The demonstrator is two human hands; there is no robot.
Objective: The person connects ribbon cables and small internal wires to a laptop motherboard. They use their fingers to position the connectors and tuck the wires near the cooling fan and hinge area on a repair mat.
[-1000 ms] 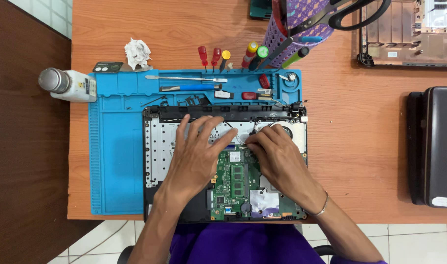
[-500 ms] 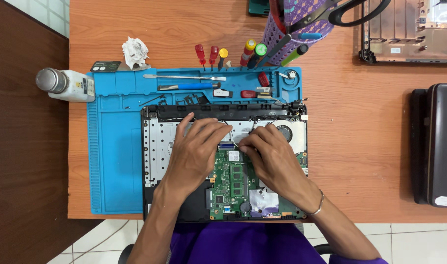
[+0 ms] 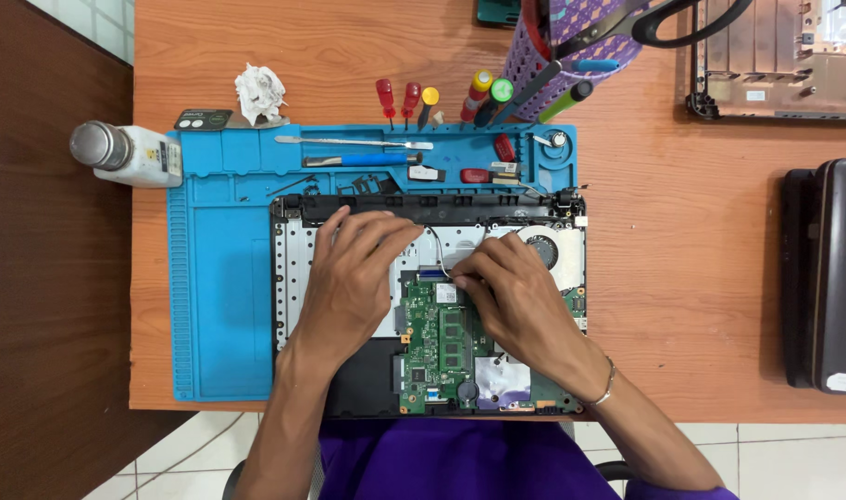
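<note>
Basically, both hands sat on the opened black laptop base w/ silver inner plate (image 3: 293,278), which lay on the blue silicone repair mat (image 3: 219,306) on the orange wooden desk (image 3: 673,231). Green rectangular circuit board (image 3: 432,347) ran w/ its long axis front-to-back, towards the person, sitting btwn the two wrists. Left hand (image 3: 354,278) lay flat, its fingers (image 3: 381,236) spread and released, gripping nothing, just pressing the plate to the left of the board's far end. Right hand (image 3: 516,296) had its fingers (image 3: 469,273) curled and pinched together at the board's far edge, next to the thin grey wire (image 3: 435,243); couldn't tell what, if anything, was nipped there. So the board's top edge lay directly under the right fingertips, and the right hand was nearer. Round grey fan (image 3: 541,248) sat just beyond the right knuckles.
</note>
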